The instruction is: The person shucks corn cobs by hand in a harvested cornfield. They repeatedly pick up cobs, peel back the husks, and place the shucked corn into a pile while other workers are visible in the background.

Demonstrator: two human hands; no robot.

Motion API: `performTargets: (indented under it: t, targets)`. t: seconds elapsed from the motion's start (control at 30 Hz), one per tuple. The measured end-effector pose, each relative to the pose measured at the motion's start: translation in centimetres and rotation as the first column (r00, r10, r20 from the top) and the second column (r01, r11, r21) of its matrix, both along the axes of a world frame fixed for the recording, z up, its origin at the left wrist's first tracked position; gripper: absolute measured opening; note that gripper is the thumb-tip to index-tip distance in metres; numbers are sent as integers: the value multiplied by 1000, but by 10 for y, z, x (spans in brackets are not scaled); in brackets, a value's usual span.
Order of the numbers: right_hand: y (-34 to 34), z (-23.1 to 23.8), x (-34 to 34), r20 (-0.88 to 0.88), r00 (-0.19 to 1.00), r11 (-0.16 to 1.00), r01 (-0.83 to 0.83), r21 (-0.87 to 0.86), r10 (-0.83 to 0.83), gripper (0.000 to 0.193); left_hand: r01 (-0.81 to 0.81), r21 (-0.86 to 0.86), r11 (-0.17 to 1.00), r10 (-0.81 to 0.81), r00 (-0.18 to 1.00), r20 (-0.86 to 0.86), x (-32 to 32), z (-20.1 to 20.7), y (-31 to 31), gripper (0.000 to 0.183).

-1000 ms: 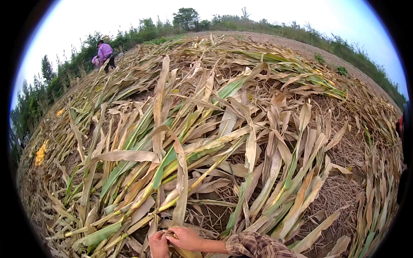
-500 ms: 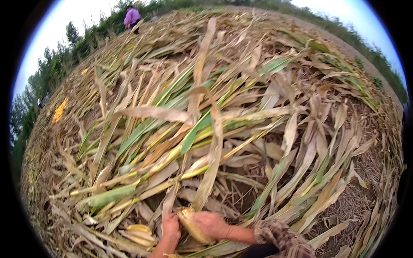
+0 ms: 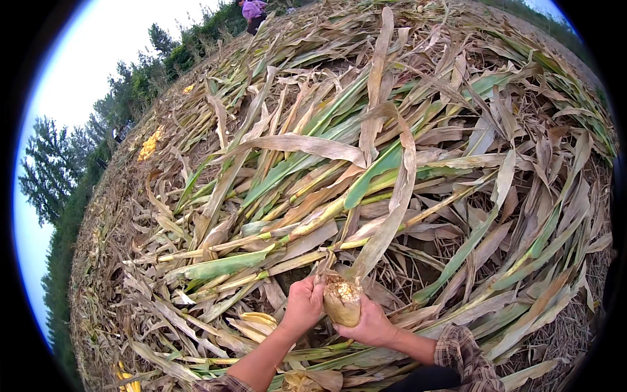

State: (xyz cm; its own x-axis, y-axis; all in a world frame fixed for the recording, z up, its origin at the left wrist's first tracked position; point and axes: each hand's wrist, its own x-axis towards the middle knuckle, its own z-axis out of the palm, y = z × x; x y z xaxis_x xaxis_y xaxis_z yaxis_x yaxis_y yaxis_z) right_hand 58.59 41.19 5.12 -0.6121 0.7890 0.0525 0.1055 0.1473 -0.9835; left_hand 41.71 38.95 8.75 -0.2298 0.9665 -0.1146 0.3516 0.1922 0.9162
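Note:
An ear of corn (image 3: 343,308) in a pale, dry husk is between my hands at the lower middle, its open end showing light kernels. My right hand (image 3: 370,325) wraps round its right side and lower part. At its upper left, my left hand (image 3: 304,302) is closed on a strip of dry husk, fingers close to the ear's tip. Some of my left fingertips are hidden. Long dry and green corn stalks (image 3: 320,225) lie just beyond my hands.
Yellowish husked ears (image 3: 258,320) lie left of my left forearm, and more yellow corn (image 3: 128,382) shows at the lower left. A yellow corn pile (image 3: 150,145) sits farther off. A person in a purple top (image 3: 253,9) is at the far edge, near trees (image 3: 55,173).
The view has swung, so the scene sits farther right and my hands appear higher. The ear has turned its open end more toward me. Both hands keep hold.

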Motion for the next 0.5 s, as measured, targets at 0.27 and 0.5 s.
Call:
performTargets:
  t: [0.27, 0.5]
  targets:
    - [-14, -21, 8, 237, 947, 942, -265, 205, 215, 73, 65, 29, 997, -54, 958, -282, -9, -99, -74, 10]
    - [37, 12, 8, -140, 963, 965, 206, -164, -229, 54, -62, 7, 998, 59, 984, 170, 53, 10, -5, 26]
